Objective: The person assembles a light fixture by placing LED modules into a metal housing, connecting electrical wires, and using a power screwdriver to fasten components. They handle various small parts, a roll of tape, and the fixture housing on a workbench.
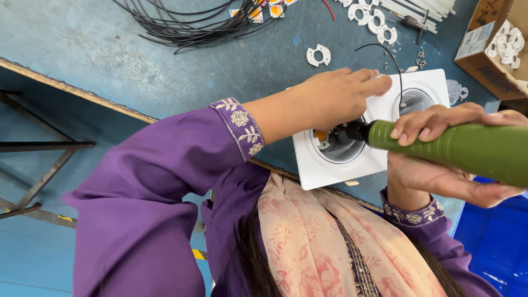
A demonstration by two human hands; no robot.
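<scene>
Head view: we press our left hand (330, 99) flat on the white square twin-hole plastic lamp housing (379, 124) at the bench edge, our right hand (440, 159) gripping the green cylindrical electric screwdriver (467, 148) in the near hole, far hole seemingly untouched.

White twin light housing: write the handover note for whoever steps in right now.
Left hand: pressed flat on the white twin light housing, which lies on the blue table at its near edge.
Right hand: gripping the green electric screwdriver, its dark tip inside the left round opening, beside a small orange part.
Right opening: a thin black wire rises from it.
Done: housing steadied, driver in place.
Left: whether any screw is seated cannot be seen.
Spares: white ring bracket on the table and more in the cardboard box.
</scene>
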